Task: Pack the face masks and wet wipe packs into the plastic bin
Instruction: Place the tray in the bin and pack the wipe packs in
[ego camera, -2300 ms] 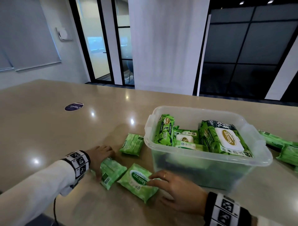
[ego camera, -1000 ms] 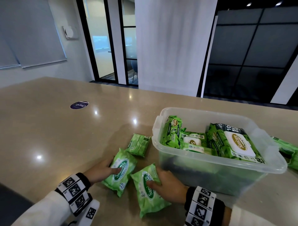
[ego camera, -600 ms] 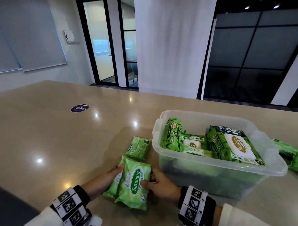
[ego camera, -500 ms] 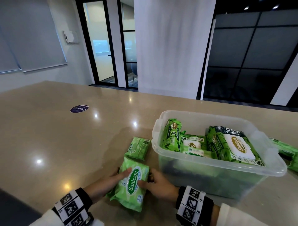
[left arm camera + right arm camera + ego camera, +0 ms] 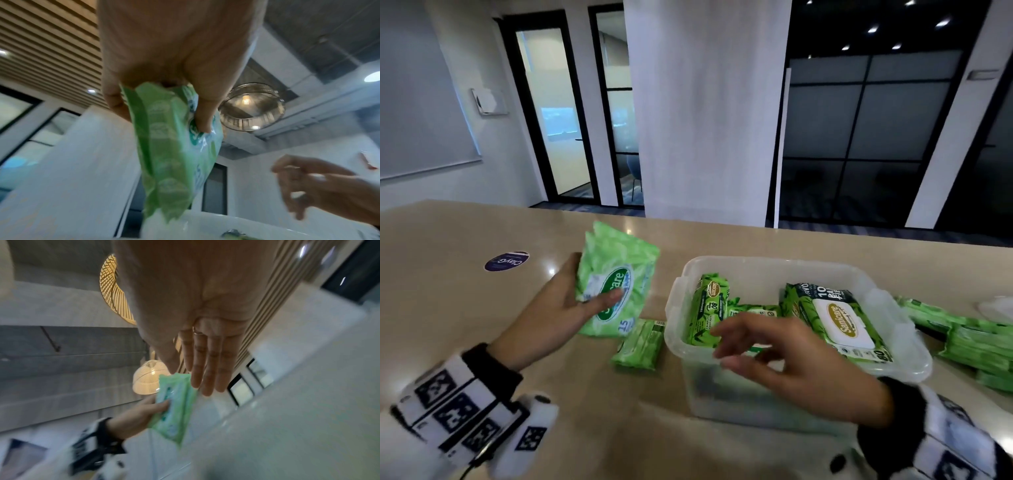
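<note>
My left hand point(image 5: 594, 284) holds up light green wet wipe packs point(image 5: 619, 274), thumb on the front label and fingers behind, left of the bin and above the table. The left wrist view shows the packs point(image 5: 174, 154) pinched edge-on, seemingly two stacked. My right hand point(image 5: 726, 342) is empty with fingers relaxed, hovering over the near left corner of the clear plastic bin point(image 5: 774, 263). The right wrist view shows its fingers point(image 5: 205, 378) straight. Inside the bin are a large dark green wipe pack point(image 5: 835, 318) and an upright one point(image 5: 709, 311). A small green pack point(image 5: 640, 344) lies on the table beside the bin.
More green packs point(image 5: 969, 339) are piled on the table right of the bin. A round dark sticker point(image 5: 506, 261) sits on the tabletop at the far left. The beige table point(image 5: 448, 308) stretches wide to the left.
The two packs that both hands pressed together on the table are now lifted by my left hand alone. My right hand let go and moved right, over the bin.
</note>
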The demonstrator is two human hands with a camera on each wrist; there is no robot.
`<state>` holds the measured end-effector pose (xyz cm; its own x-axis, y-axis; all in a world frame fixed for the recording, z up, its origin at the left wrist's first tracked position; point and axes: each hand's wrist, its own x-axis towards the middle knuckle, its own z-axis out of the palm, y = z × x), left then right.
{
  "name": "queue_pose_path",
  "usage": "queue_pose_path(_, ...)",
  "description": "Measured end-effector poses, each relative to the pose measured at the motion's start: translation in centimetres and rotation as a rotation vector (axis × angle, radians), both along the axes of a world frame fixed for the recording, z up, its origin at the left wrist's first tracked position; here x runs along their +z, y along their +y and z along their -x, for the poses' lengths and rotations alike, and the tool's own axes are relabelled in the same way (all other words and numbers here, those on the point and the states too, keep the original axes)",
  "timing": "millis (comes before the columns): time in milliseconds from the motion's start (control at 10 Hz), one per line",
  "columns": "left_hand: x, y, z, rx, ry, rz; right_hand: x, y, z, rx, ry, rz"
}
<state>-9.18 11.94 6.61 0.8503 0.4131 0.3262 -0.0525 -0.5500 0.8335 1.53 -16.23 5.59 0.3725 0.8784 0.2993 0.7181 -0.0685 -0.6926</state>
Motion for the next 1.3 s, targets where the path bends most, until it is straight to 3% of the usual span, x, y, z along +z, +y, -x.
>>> queue_pose_path(100,3.1,-2.1,-2.0,-0.118,0.046,-0.198,1.4,-2.7,-3.1,-0.155,-0.140,-0.068)
queue_pose_path(200,5.8,-6.1,-6.1,-0.361,0.076,-0.210,0.6,-6.5,-8.2,-0.403,-0.228,-0.069)
queue_pose_path(300,6.3,-8.5,-9.3,-0.518,0.182,-0.118,-0.7,-8.6,-10.7,-0.471,-0.267,0.017)
queue_pose_path(400,5.6,-10.3,-13.3,-0.666,0.476,-0.276,-2.6,-10.2,-11.5,-0.373,-0.326,0.195)
queue_pose_path(500,4.5,-10.8,-15.3,-0.699,0.646,-0.401,-3.0,-10.6,-11.2,-0.271,-0.381,0.248)
queue_pose_path(600,3.1,-11.7,-17.0,-0.714,0.813,-0.567,-2.5,-10.7,-11.5,-0.264,-0.453,0.342)
queue_pose_path(800,3.2,-12.2,-19.1,-0.725,1.028,-0.693,-2.9,-10.7,-12.2,-0.328,-0.489,0.434)
queue_pose_path(1100,4.1,-13.0,-20.2,-0.788,1.211,-0.770,-2.7,-10.1,-12.3,-0.270,-0.497,0.719)
queue_pose_path(1300,2.1,-14.6,-20.7,-0.833,1.341,-0.885,-2.9,-9.8,-12.1,-0.398,-0.432,0.626)
